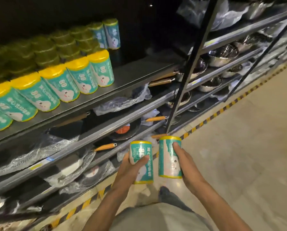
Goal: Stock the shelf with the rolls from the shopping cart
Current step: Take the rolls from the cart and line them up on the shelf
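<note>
So both hands are busy here, low in the middle of the frame. The left hand (131, 165) has its fingers and thumb curled round a teal roll (142, 161) with yellow ends, thumb lying across the front of the label, and the right hand (183, 164) grips a second teal roll (168, 157) from its right side, with a couple of fingertips pressed flat on the label up near the top. Both rolls are upright-ish, just beside each other but with a thin gap between them, held out over the pale floor (248, 139) in front of the racks. The top shelf (139, 75) in the upper left of the frame already carries a front row of the same rolls (61, 82), running from the left edge toward the centre, with more stacked behind them in the dark and a few further back (112, 33). The right stretch of that shelf, toward the black upright post (189, 64), is bare metal. The shelves underneath hold frying pans with orange handles (106, 147) and plastic-wrapped cookware, and steel bowls (223, 55) sit on the racks at upper right. A yellow-and-black striped line (223, 108) runs along the floor by the rack's foot.
</note>
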